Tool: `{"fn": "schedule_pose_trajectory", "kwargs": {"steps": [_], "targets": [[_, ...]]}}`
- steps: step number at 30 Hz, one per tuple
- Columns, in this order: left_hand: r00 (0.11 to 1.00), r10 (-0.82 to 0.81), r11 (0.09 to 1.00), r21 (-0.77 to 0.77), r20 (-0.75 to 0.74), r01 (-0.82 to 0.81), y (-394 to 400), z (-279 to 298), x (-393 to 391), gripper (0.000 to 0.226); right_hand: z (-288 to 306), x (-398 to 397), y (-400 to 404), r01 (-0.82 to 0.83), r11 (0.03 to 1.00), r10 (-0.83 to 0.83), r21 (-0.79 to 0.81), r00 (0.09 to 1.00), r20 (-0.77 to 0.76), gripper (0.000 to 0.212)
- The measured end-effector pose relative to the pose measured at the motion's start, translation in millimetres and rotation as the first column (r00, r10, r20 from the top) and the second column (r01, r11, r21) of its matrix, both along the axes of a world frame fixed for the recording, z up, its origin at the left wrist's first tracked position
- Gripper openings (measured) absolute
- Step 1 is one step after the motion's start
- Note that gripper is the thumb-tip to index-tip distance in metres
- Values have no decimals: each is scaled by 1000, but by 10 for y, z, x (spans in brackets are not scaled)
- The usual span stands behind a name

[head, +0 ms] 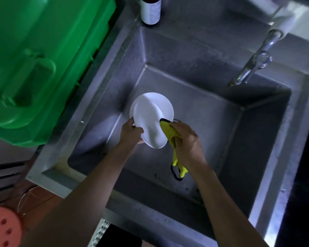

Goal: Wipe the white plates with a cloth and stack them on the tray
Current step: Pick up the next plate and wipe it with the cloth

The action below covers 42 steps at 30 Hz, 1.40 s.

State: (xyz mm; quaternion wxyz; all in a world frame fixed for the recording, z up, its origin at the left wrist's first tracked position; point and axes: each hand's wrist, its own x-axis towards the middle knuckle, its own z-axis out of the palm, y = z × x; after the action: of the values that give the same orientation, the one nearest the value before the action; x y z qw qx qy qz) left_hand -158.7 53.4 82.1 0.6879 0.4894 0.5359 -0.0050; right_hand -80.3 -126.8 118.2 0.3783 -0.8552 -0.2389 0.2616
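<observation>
Two white plates (151, 118) are held together over the steel sink (212, 132), tilted on edge, the nearer one overlapping the one behind. My left hand (130, 132) grips their left rim with the thumb on the front face. My right hand (187, 141) holds a yellow cloth (169, 132) with a dark trim and presses it against the right edge of the front plate. A tail of the cloth hangs below my right wrist. No tray is in view.
A large green plastic bin (43, 65) stands left of the sink. A brown bottle (150, 10) with a white label sits on the sink's back rim. The metal tap (253, 63) juts in from the upper right. A pink perforated stool (2, 227) is at lower left.
</observation>
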Motion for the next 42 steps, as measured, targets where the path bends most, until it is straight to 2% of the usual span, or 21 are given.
{"fn": "schedule_pose_trajectory", "kwargs": {"steps": [4, 9, 12, 14, 16, 19, 28, 32, 37, 42], "targets": [[998, -9, 996, -92, 58, 14, -131, 205, -67, 50, 182, -3, 0, 15, 999, -15, 35, 1000, 12, 59], [980, -106, 969, -205, 166, 139, -277, 473, -78, 46, 389, 17, 70, -12, 999, 8, 38, 997, 80, 55], [963, -142, 958, -212, 230, 192, -325, 643, -49, 49, 527, -10, 60, -94, 993, 80, 75, 983, 168, 48], [950, -149, 953, -217, 274, 212, -333, 731, -33, 52, 564, -15, 23, -175, 984, 164, 20, 952, 258, 45], [938, -167, 949, -207, 304, 237, -335, 797, -21, 52, 595, -30, -14, -205, 978, 205, -29, 943, 260, 46], [920, -203, 943, -187, 337, 276, -328, 867, 6, 51, 640, -55, -66, -240, 971, 236, -14, 940, 248, 48], [892, -302, 908, -182, 337, 377, -260, 1015, 44, 47, 688, 79, -16, -338, 940, 332, -56, 859, 389, 49], [899, -314, 910, -174, 306, 377, -254, 1054, 51, 44, 659, 215, 73, -279, 957, 287, -82, 855, 431, 50], [915, -257, 941, -135, 312, 310, -318, 1078, -48, 49, 597, 406, 88, -103, 991, 130, -87, 905, 406, 52], [926, -192, 967, -97, 324, 234, -374, 1096, -129, 53, 446, 424, -111, -17, 989, 71, -148, 929, 364, 52]]}}
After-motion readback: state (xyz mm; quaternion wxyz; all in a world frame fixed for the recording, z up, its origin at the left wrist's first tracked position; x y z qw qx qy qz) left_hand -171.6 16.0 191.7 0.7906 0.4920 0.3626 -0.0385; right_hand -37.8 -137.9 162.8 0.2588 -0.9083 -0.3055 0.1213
